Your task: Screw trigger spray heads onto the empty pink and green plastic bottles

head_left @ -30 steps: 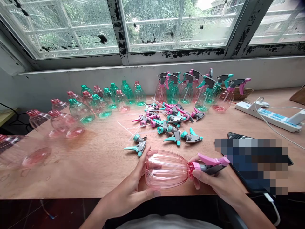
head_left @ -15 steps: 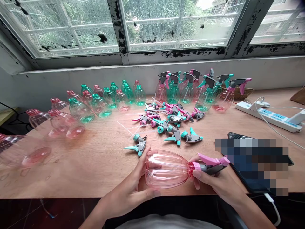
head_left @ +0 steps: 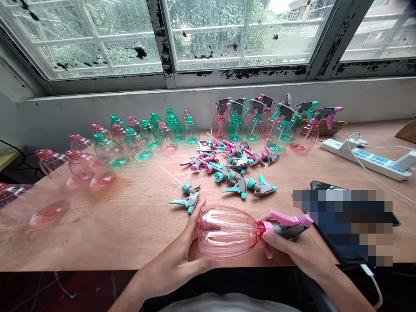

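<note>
The pink bottle point(head_left: 227, 232) lay sideways between both hands at the near side of the tabletop point(head_left: 113, 234). The left hand point(head_left: 180, 260) was half open, cupped around its base; the right hand point(head_left: 295, 251) had thumb and fingers closed about the collar of the pink-and-grey spray head point(head_left: 289, 229). A slack left hand could have let the smooth bottle spin or drop past the near edge, a tilted collar could have seated crookedly, and a rightward swing could have knocked the dark device point(head_left: 344, 236) close by
</note>
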A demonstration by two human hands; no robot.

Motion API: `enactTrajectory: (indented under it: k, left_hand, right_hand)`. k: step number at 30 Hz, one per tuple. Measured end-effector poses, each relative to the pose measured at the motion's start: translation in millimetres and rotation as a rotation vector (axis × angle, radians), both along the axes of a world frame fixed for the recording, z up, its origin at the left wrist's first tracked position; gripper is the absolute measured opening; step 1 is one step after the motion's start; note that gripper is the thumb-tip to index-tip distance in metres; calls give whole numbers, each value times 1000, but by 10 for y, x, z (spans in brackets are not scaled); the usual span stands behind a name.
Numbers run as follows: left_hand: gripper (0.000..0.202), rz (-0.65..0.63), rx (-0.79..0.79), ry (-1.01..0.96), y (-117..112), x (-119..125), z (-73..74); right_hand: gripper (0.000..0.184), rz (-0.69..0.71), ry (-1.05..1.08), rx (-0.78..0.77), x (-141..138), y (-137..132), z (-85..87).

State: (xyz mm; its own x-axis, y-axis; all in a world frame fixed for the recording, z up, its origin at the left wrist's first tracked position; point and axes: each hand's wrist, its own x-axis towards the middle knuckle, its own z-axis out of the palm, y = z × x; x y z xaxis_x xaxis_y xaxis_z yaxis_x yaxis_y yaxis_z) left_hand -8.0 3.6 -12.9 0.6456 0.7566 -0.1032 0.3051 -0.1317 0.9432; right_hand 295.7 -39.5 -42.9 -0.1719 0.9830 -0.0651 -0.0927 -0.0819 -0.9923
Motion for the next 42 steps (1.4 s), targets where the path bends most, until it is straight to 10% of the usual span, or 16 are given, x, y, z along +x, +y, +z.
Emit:
enactTrajectory:
  k: [42]
  left_hand:
    - [105, -5, -13, -17, -3, -5, -5]
  right_hand:
    - [38, -33, -6, -3, -23, 8, 32]
